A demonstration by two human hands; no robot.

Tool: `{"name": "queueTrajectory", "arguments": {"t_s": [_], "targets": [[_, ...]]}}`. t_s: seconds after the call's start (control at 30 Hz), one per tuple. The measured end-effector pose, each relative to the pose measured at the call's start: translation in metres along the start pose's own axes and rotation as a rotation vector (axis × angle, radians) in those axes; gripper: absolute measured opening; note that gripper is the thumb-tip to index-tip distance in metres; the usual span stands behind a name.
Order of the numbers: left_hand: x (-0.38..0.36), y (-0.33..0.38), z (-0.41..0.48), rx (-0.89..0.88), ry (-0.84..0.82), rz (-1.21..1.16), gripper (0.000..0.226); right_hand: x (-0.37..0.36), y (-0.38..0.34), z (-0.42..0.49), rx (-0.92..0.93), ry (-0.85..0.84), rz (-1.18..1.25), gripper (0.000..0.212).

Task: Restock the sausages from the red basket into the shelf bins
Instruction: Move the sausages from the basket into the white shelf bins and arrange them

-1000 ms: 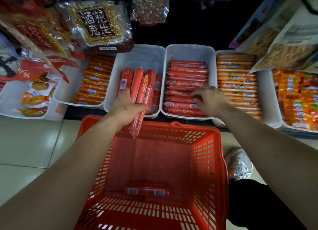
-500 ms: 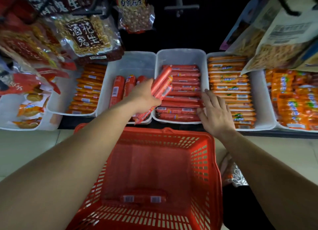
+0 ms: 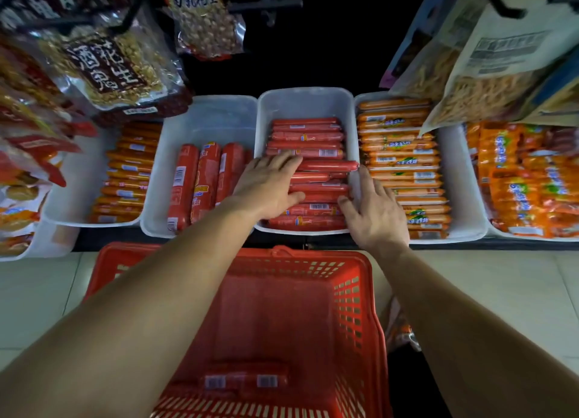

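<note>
Lying stacked, slim red sausages, barcoded

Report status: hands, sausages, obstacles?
Left hand flat on red sausages in middle bin. Right hand open at bin's right wall. Spare sausages lie in red basket. Nothing blocking.

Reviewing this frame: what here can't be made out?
- Head view: the left hand covers the thin red sausages beneath it in the middle bin; their count is hidden.
- Head view: the left forearm hides part of the red basket floor; the basket sausages are blurred, number unclear.
- Head view: label print is too small to read.
</note>
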State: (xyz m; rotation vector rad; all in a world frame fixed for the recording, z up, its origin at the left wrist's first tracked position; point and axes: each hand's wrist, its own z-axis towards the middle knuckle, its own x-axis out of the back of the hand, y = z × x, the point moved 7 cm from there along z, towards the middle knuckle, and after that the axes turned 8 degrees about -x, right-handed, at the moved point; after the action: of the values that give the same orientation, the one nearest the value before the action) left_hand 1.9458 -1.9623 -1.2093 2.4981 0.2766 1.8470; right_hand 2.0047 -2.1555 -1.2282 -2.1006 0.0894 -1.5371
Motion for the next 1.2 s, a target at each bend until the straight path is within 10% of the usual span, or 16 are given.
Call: {"name": "queueTrajectory", "arguments": {"t_s": [0.57,0.77,1.2], "targets": [[-0.008,0.014,0.03,-0.075,0.257,-0.066,0.048,-0.004,-0.001,0.002,0.031,0.022,-0.063,0.076],[0.001,0.015,0.019,0.054,0.093,-0.245,0.054,-0.003,0.0,0.002,0.008,-0.046,-0.053,0.077],[-0.019,-0.031,-0.267,0.255,0.242,-0.438,0.019,0.009,-0.097,-0.131,0.324,0.053,-0.181,0.056]]}}
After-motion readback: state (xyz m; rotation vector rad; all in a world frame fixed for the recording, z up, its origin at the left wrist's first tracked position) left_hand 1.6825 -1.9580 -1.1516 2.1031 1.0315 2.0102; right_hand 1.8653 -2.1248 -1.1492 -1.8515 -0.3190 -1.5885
